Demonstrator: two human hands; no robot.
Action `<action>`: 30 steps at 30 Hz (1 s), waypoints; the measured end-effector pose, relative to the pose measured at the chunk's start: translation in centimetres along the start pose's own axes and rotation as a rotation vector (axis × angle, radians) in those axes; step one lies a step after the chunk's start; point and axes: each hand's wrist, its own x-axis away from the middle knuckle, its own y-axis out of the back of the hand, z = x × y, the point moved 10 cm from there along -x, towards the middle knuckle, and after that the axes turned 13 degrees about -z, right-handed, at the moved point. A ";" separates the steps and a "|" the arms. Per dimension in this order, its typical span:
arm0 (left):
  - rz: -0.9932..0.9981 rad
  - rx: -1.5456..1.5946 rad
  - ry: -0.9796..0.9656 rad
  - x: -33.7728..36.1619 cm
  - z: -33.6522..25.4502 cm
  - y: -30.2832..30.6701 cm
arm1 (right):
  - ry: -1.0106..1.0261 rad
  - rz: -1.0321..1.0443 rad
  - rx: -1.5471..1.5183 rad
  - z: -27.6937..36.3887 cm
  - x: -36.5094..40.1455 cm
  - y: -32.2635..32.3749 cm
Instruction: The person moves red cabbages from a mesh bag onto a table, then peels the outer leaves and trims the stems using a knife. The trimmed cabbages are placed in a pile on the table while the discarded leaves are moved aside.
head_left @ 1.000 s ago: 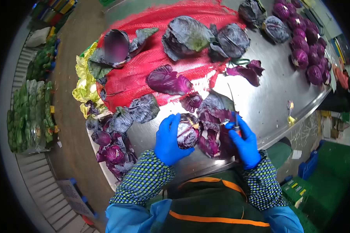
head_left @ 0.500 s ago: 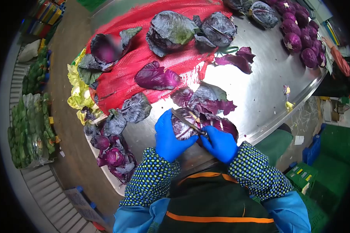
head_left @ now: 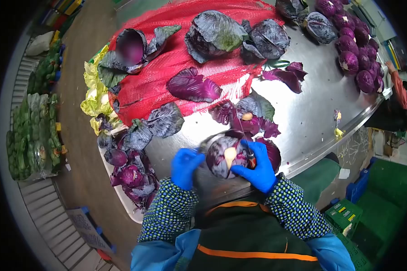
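A red cabbage point(head_left: 220, 161) with a pale freshly cut stem end stands in front of me on the steel table. My right hand point(head_left: 260, 168), in a blue glove, is closed around a knife point(head_left: 252, 159) with a dark and orange handle, and its thumb lies against the cabbage. The thin blade points up and away from me. Just left of the cabbage, my left hand point(head_left: 185, 168) is apart from it, slightly blurred, with fingers extended and nothing in them. A pale cut piece of stem point(head_left: 247, 116) lies on loose leaves point(head_left: 256, 107) beyond the cabbage.
A red net sack point(head_left: 144, 97) lies across the table point(head_left: 312, 113), bearing untrimmed cabbages point(head_left: 216, 34) and leaves. Peeled cabbages point(head_left: 348, 61) are piled at the far right, near another person's arm point(head_left: 399, 88). Discarded leaves point(head_left: 131, 174) fill the left edge.
My left hand has let go of the cabbage and moved left. The knife has come away from the stem, now pale and cut, and a cut piece lies on the leaves beyond.
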 end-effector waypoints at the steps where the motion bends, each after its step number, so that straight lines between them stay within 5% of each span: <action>1: -0.147 -0.137 -0.157 -0.8 -2.4 2.3 | 0.015 -0.007 0.002 -0.4 0.6 0.0; 2: -0.298 -0.274 -0.306 -1.0 -4.7 4.2 | 0.010 -0.002 0.005 -0.6 1.3 -0.2; 3: -0.588 -0.448 -0.852 2.3 -9.5 5.3 | -0.011 -0.055 -0.017 -0.7 1.9 0.0; 7: -0.076 -0.694 -1.023 9.7 -7.3 -6.6 | 0.015 -0.173 -0.008 -0.1 2.7 0.7; 11: -0.049 -0.554 -0.987 8.1 -5.2 -9.3 | 0.024 -0.076 0.017 1.4 2.3 3.9; 17: -0.178 -0.835 -0.975 8.4 -5.8 -10.6 | 0.190 0.102 0.406 3.2 4.3 3.9; 25: -0.168 -0.852 -0.969 8.2 -5.9 -11.6 | 0.177 0.058 0.553 3.4 3.5 4.4; 27: -0.128 -0.890 -0.965 8.5 -5.8 -12.4 | -0.017 0.106 0.532 2.1 2.2 4.6; 29: -0.161 -0.882 -0.965 8.5 -5.9 -12.2 | 0.105 -0.063 0.361 0.8 -0.2 5.8; 30: -0.188 -0.879 -0.964 8.6 -5.9 -11.8 | -0.098 -0.058 0.345 -1.5 -1.0 6.1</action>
